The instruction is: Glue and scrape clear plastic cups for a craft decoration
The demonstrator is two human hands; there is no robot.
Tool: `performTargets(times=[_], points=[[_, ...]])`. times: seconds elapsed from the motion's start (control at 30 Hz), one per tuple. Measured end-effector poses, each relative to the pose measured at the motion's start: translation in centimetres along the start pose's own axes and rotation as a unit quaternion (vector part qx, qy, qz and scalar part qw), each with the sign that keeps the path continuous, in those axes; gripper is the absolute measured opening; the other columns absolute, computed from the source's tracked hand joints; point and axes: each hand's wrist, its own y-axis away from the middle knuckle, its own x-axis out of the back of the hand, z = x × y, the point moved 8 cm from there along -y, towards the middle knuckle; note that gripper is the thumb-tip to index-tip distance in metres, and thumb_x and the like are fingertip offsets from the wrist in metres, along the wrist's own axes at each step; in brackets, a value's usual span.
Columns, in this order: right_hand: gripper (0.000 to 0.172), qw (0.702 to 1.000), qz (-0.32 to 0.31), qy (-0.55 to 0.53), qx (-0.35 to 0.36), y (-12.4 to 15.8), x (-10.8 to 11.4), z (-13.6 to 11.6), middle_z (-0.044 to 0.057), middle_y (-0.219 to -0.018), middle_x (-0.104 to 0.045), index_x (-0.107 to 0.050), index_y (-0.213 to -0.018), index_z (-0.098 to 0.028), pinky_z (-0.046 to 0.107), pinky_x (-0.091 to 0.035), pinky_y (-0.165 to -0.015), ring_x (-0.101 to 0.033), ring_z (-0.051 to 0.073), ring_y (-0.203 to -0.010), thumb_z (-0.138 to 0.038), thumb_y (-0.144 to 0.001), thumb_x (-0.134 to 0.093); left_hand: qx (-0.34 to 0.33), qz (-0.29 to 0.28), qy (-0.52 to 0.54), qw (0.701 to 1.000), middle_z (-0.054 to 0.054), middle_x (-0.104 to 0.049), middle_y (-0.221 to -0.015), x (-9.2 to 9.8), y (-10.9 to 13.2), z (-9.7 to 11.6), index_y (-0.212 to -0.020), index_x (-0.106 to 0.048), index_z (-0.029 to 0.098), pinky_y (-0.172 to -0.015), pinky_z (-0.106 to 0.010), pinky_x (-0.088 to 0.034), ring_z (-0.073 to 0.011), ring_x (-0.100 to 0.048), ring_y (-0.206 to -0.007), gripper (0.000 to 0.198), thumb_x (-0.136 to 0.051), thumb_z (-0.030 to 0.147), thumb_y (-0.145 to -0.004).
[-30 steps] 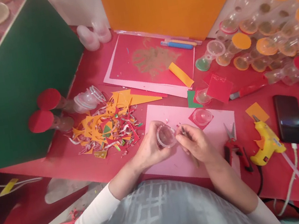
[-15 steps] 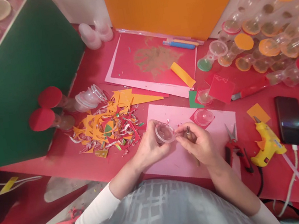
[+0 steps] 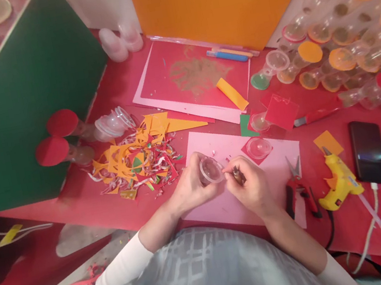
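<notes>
Trimming or cleaning the rim, I'd judge: left hand (image 3: 193, 184) grip clamped round clear cup (image 3: 211, 170) over pink sheet (image 3: 208, 210); right hand (image 3: 252, 184) closed on small dark item (image 3: 238, 176). Next calls for a steady cup.

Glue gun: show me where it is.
In the head view, the glue gun lies at the right, between the red snips and the cabled phone.

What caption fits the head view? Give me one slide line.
Left hand holds a clear cup over pink paper, right hand at its rim, glue gun lying nearby.
</notes>
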Motion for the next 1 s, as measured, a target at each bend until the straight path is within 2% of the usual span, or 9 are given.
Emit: performTargets(times=[0.13,0.27,0.4,0.47,0.53,0.67,0.8,0.9,1.0], points=[[0.009,0.994,-0.033,-0.071,-0.081,-0.1,-0.5,1.2,-0.007,-0.059,-0.049,-0.055,-0.075,-0.023,0.022,-0.034,-0.043,-0.040,0.010,-0.045,-0.017,-0.080,-0.052,-0.003,-0.007,0.011,1.000,0.003,-0.054,-0.078,-0.1,0.1,0.0,-0.089,-0.040,0.023,-0.057,-0.026,-0.042,-0.0122,-0.053,-0.062,0.036,-0.064,0.034,-0.065],[0.005,0.970,-0.070,-0.153,-0.174,0.2,-1.2,2.4,-0.009,-0.052,-0.043,-0.055,-0.074,-0.023,0.021,-0.033,-0.041,-0.038,0.009,-0.041,-0.024,-0.079,-0.054,-0.010,-0.014,0.021,1.000,0.003,-0.055,-0.079,-0.2,0.2,-0.2,-0.090,-0.040,0.023,-0.057,-0.026,-0.043,-0.0126,-0.054,-0.063,0.036,-0.064,0.031,-0.065],[0.008,0.948,-0.101,-0.210,-0.219,0.7,-1.8,3.0,-0.010,-0.048,-0.043,-0.058,-0.078,-0.023,0.021,-0.032,-0.038,-0.038,0.009,-0.038,-0.028,-0.083,-0.055,-0.012,-0.006,0.022,1.000,0.001,-0.058,-0.082,0.0,0.1,-0.1,-0.091,-0.041,0.023,-0.060,-0.027,-0.044,-0.0133,-0.056,-0.066,0.036,-0.064,0.033,-0.066],[0.008,0.950,-0.103,-0.209,-0.207,0.6,-1.7,2.8,-0.009,-0.051,-0.045,-0.061,-0.081,-0.022,0.022,-0.032,-0.039,-0.038,0.009,-0.039,-0.027,-0.084,-0.056,-0.016,0.008,0.014,1.000,0.002,-0.058,-0.080,0.3,0.1,0.2,-0.091,-0.040,0.023,-0.060,-0.027,-0.043,-0.0125,-0.055,-0.064,0.036,-0.064,0.033,-0.067],[0.007,0.966,-0.090,-0.173,-0.172,0.4,-1.2,2.4,-0.006,-0.058,-0.052,-0.063,-0.083,-0.022,0.023,-0.036,-0.041,-0.042,0.010,-0.043,-0.025,-0.085,-0.057,-0.019,0.020,0.004,1.000,0.004,-0.057,-0.077,0.5,0.0,0.4,-0.090,-0.039,0.023,-0.058,-0.026,-0.042,-0.0119,-0.054,-0.062,0.036,-0.065,0.033,-0.066],[0.011,0.996,-0.064,-0.044,-0.046,-0.2,-0.2,0.9,0.001,-0.075,-0.065,-0.062,-0.081,-0.023,0.025,-0.045,-0.055,-0.052,0.013,-0.056,-0.018,-0.089,-0.057,-0.013,0.020,-0.015,1.000,0.004,-0.057,-0.077,0.4,0.1,0.3,-0.091,-0.040,0.024,-0.058,-0.026,-0.043,-0.0123,-0.055,-0.062,0.036,-0.064,0.031,-0.064],[0.015,0.996,-0.045,0.039,0.073,-0.1,-0.2,-0.7,0.002,-0.077,-0.064,-0.057,-0.085,-0.024,0.027,-0.047,-0.060,-0.055,0.015,-0.060,-0.012,-0.093,-0.051,0.000,0.014,-0.036,0.999,0.004,-0.053,-0.077,0.3,0.1,0.0,-0.091,-0.040,0.023,-0.057,-0.027,-0.042,-0.0123,-0.054,-0.060,0.036,-0.062,0.032,-0.064],[0.015,0.994,-0.032,0.051,0.088,-0.1,-0.4,-0.8,0.001,-0.074,-0.060,-0.053,-0.086,-0.024,0.027,-0.046,-0.057,-0.053,0.016,-0.057,-0.010,-0.091,-0.049,-0.004,0.008,-0.038,0.999,0.004,-0.054,-0.079,0.2,0.0,-0.1,-0.091,-0.040,0.023,-0.059,-0.027,-0.042,-0.0126,-0.054,-0.062,0.035,-0.062,0.033,-0.066],[0.015,0.998,-0.042,0.027,0.041,-0.2,-0.7,-0.2,-0.001,-0.070,-0.055,-0.050,-0.082,-0.024,0.026,-0.042,-0.053,-0.048,0.014,-0.052,-0.012,-0.089,-0.049,-0.015,-0.002,-0.032,0.999,0.004,-0.055,-0.078,0.0,0.0,0.0,-0.090,-0.039,0.024,-0.058,-0.026,-0.041,-0.0119,-0.052,-0.061,0.035,-0.062,0.032,-0.066]])
